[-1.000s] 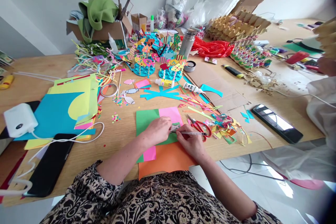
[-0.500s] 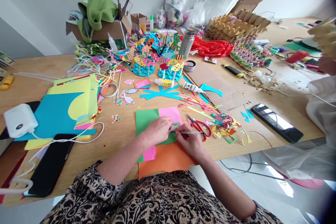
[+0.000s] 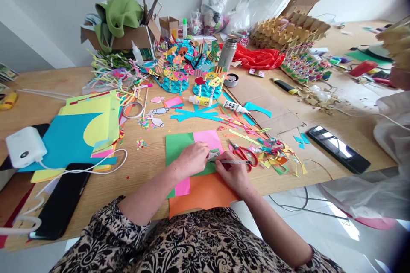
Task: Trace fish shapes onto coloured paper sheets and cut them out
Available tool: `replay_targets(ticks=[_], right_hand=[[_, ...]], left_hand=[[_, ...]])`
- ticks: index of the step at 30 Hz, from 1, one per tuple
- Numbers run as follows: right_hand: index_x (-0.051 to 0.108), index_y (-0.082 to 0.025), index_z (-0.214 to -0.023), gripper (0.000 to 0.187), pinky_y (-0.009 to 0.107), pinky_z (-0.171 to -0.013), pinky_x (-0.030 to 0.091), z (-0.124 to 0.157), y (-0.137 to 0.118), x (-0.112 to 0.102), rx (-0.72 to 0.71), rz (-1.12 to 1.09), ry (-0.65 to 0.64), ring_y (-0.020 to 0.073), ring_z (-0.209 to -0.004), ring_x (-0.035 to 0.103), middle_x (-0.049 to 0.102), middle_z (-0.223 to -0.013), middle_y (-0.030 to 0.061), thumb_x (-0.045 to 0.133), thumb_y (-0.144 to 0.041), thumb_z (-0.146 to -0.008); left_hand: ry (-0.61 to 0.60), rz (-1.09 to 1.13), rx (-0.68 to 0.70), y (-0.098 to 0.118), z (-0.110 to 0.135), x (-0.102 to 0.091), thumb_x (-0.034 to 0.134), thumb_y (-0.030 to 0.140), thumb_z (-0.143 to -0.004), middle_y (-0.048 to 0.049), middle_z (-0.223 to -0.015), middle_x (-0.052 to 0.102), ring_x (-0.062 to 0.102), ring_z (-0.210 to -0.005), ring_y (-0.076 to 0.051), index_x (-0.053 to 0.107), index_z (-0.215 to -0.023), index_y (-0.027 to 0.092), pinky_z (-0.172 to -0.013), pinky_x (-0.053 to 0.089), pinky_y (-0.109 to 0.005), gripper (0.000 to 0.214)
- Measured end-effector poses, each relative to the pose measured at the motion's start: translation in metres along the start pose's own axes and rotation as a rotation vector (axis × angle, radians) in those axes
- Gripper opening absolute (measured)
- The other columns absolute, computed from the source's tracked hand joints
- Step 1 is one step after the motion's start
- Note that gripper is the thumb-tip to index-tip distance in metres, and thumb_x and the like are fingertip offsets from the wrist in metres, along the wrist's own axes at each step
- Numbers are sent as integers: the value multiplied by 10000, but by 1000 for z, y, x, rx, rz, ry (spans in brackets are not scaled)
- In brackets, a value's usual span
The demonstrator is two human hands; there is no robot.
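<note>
My left hand (image 3: 194, 156) has its fingers curled and pressed down on the edge of a small grey-white paper cut-out (image 3: 213, 154). That piece lies on a green sheet of paper (image 3: 176, 145), with pink paper (image 3: 209, 137) beside it and an orange sheet (image 3: 195, 199) nearer my body. In my right hand (image 3: 233, 172) is a slim pen (image 3: 235, 161), its tip down by the cut-out's right side, partly hidden by the fingers. Red-handled scissors (image 3: 253, 158) lie just beyond my right hand.
Paper scraps (image 3: 278, 153) are heaped to the right, before a dark phone (image 3: 338, 149). Glue bottles (image 3: 202, 101) and fish-decorated blue stands (image 3: 174, 85) stand further back. Coloured sheets (image 3: 70, 136), a white device (image 3: 25, 147) and its cable lie left. A person's sleeve (image 3: 390, 123) shows at right.
My right hand and the pen have shifted very slightly to the right. My left hand stays in place on the cut-out.
</note>
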State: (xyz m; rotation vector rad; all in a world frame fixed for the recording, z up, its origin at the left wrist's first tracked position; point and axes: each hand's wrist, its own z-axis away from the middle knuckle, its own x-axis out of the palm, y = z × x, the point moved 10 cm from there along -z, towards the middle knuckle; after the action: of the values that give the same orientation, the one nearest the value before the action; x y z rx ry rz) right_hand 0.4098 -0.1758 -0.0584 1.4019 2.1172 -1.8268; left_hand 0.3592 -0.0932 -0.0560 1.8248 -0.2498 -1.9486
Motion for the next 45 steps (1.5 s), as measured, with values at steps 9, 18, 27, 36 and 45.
replay_targets(ticks=[9,18,27,36,45], right_hand=[[553,-205,-696,108,255,-524,412,0,-4,-1,-18,22,7,138,-568,535,575,-616,-3,537,-153,-790],[571,-207,-731,101,257,-544,429,0,-4,-3,-22,15,15,138,-585,543,590,-644,0,542,-162,-816],[569,-214,-740,104,261,-550,434,-2,-12,-1,-65,45,-3,145,-611,562,605,-662,5,542,-163,-827],[582,-210,-729,97,256,-518,431,-1,-2,-3,9,40,25,142,-573,552,602,-640,4,541,-192,-816],[574,-209,-727,98,269,-534,442,0,1,-4,22,29,40,145,-581,544,587,-651,5,548,-190,-820]], left_hand=[[1,-7,4,0,0,1,498,54,-792,-84,-857,629,605,-842,-205,609,-757,140,-793,480,-311,145],[-6,-9,2,0,0,1,488,56,-795,-88,-861,633,607,-840,-205,613,-761,139,-792,485,-311,153],[2,-13,8,0,0,1,503,72,-808,-83,-875,636,608,-854,-203,615,-769,142,-797,483,-304,138],[2,-36,16,2,1,2,496,63,-816,-79,-874,626,602,-850,-200,603,-773,143,-791,487,-304,140],[75,-152,121,14,14,6,458,41,-837,-75,-896,604,569,-875,-202,597,-854,140,-810,489,-317,172]])
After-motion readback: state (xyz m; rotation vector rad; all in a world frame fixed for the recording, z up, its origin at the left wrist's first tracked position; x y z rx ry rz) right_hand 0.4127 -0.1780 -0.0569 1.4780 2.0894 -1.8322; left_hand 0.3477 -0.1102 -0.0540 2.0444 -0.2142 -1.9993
